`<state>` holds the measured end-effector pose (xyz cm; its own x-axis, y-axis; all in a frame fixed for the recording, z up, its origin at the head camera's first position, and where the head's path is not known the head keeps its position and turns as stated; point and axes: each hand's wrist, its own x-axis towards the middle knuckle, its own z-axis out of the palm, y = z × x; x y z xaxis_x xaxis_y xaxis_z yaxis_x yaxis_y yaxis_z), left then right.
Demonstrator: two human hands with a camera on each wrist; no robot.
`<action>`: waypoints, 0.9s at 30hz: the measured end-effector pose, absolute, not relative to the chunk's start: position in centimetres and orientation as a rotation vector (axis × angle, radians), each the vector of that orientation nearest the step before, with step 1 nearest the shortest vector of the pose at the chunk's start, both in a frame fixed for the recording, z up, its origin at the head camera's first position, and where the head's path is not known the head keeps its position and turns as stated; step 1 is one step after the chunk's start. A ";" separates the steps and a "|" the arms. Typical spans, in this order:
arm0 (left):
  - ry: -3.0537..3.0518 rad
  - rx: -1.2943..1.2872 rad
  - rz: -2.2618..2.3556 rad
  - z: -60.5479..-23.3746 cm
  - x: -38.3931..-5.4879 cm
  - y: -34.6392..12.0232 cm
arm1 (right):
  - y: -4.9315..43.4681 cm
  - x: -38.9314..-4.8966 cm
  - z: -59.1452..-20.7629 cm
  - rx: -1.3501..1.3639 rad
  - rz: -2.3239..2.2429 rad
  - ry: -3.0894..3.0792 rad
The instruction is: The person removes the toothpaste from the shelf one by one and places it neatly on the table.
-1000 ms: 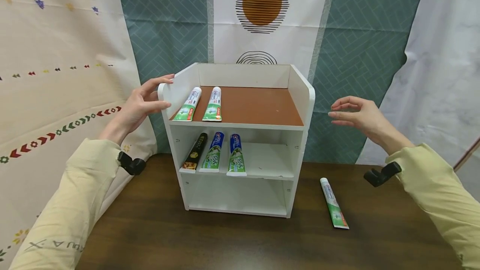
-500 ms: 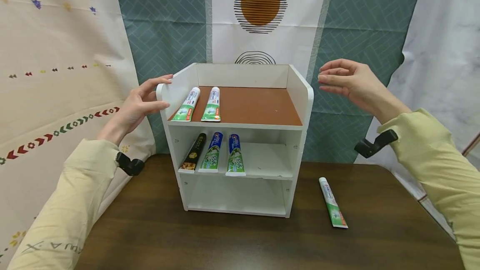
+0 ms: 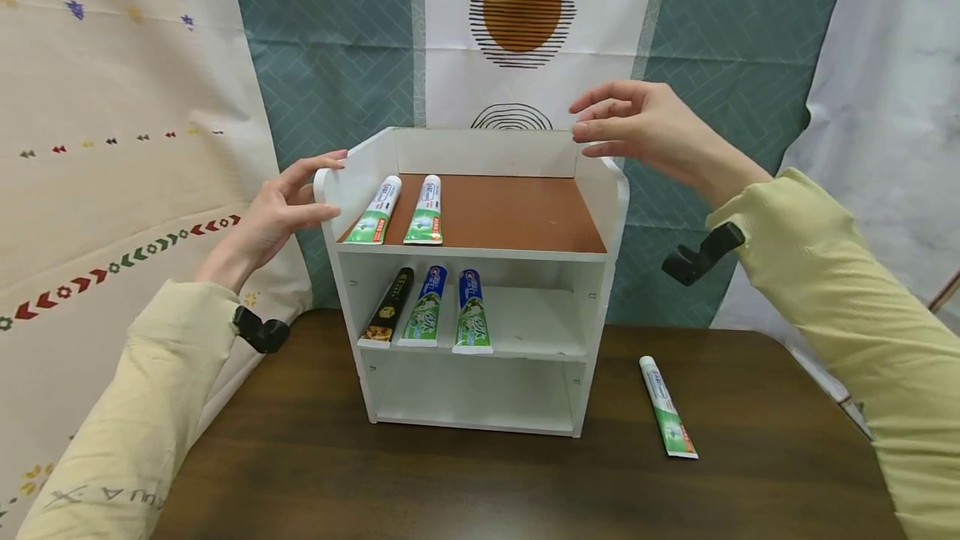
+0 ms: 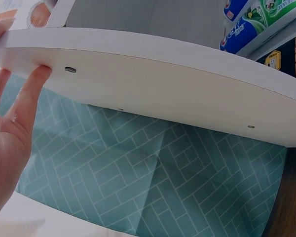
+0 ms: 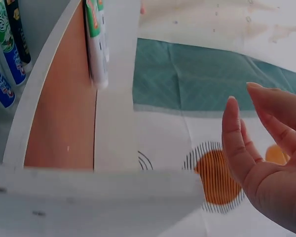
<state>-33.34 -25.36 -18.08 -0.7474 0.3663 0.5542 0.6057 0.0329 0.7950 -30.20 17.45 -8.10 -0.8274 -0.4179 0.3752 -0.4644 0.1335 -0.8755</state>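
A white three-level shelf [image 3: 480, 254] stands on the table. My left hand [image 3: 266, 215] holds its left side panel [image 4: 153, 81], with fingers on the panel's outer face and one digit over the edge. My right hand [image 3: 645, 127] hovers by the top right of the shelf, fingers loosely bent and holding nothing; the right wrist view shows a gap between thumb and fingers [image 5: 232, 128]. Two green-and-white toothpaste tubes [image 3: 375, 211] lie on the brown top level. On the middle level lie a black tube [image 3: 388, 307] and two blue-and-green toothpaste tubes [image 3: 471, 312].
Another green-and-white toothpaste tube [image 3: 667, 408] lies on the dark wooden table [image 3: 525, 482], to the right of the shelf. Patterned cloths [image 3: 322, 32] hang behind and at both sides. The shelf's raised right wall [image 3: 606, 190] stands below my right hand.
My right hand has risen and moved left from over the table's right side to the shelf's top right. My left hand, the shelf and the tubes stay put.
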 end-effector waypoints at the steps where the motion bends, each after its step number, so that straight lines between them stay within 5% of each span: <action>1: -2.106 -1.007 -1.790 -18.1 -33.4 -25.3 | 16.9 -30.3 -8.1 0.917 1.807 -2.356; 27: -2.079 -1.005 -1.807 -18.3 -33.2 -25.3 | 3.9 -34.9 -13.3 0.881 1.602 -2.787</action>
<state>-33.23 -25.29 -18.33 -0.7458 0.3522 0.5655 0.6090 0.0162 0.7930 -34.91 3.92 -13.29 -0.8434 -0.5292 0.0926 -0.3465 0.4039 -0.8466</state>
